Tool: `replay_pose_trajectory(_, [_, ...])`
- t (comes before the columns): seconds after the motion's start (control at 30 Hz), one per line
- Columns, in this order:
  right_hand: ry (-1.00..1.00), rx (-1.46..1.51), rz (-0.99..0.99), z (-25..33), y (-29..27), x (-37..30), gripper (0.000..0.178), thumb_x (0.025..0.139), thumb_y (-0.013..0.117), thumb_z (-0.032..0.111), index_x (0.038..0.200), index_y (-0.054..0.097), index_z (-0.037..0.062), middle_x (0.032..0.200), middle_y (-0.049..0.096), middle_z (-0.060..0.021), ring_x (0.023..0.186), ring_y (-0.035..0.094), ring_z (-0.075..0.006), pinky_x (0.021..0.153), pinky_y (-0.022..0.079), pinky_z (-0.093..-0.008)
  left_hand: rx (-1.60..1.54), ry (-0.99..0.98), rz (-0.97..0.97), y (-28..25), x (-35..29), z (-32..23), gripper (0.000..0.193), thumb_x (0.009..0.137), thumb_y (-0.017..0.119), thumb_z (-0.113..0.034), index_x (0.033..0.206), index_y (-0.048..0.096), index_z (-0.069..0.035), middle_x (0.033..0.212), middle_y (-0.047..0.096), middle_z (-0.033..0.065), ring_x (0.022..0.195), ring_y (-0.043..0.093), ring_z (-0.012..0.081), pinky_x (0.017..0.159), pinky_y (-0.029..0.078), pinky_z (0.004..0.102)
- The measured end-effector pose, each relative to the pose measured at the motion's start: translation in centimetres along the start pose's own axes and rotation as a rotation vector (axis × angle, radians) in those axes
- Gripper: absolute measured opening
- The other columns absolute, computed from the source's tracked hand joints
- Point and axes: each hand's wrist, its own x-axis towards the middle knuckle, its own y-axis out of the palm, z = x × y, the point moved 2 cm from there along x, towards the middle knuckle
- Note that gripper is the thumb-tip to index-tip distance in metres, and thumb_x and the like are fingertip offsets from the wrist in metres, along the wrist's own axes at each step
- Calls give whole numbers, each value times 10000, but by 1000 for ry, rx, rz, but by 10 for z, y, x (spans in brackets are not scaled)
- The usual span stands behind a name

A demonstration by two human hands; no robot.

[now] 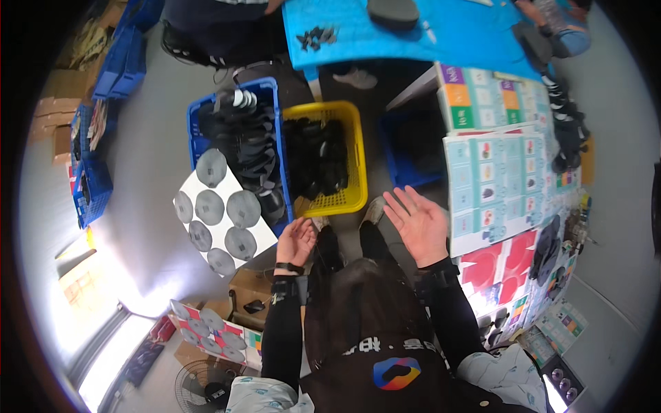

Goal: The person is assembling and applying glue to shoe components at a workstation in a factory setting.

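My right hand (pixel 420 226) is held palm up with its fingers stretched out, and nothing lies in it. It hovers beside the left edge of a pale printed sheet (pixel 475 230). Lower and to the left is my left hand (pixel 297 242), palm turned up, fingers loosely curled and holding nothing that I can see. Close to that hand is the corner of a white board (pixel 215 236) bearing several round grey discs (pixel 241 208). This board overlaps a blue crate (pixel 280 148) packed with dark, curved pieces (pixel 249 141). A yellow basket (pixel 359 158) with black pieces (pixel 320 158) stands beyond both hands.
A bright blue table (pixel 468 34) runs across the far side, with small black parts (pixel 317 38) on it. Co-workers sit near its ends. Printed sheets cover the work surface at right. At lower left are a fan (pixel 206 385) and cardboard boxes (pixel 255 289).
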Motion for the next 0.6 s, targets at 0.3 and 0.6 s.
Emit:
replay_pose_trajectory(0.3, [353,-902,25,-109,-162,68,227,1000,547,71,1211,615,18,1082,722,-80,968,682,-128,854,524,-261,971,-29,-305,-73,249,67,377,890,709,-188,1188,565,-8,978,705,100,908,698,244,769,561,355])
replay_pose_trajectory(0.6, [325,-883,-196,-112,-230,137,187,1029,587,127,1174,622,13,1094,707,-108,1028,668,-154,919,514,-299,1654,257,-598,-104,483,11,828,753,858,-345,1394,453,-12,1377,536,271,1268,543,442,1065,471,475])
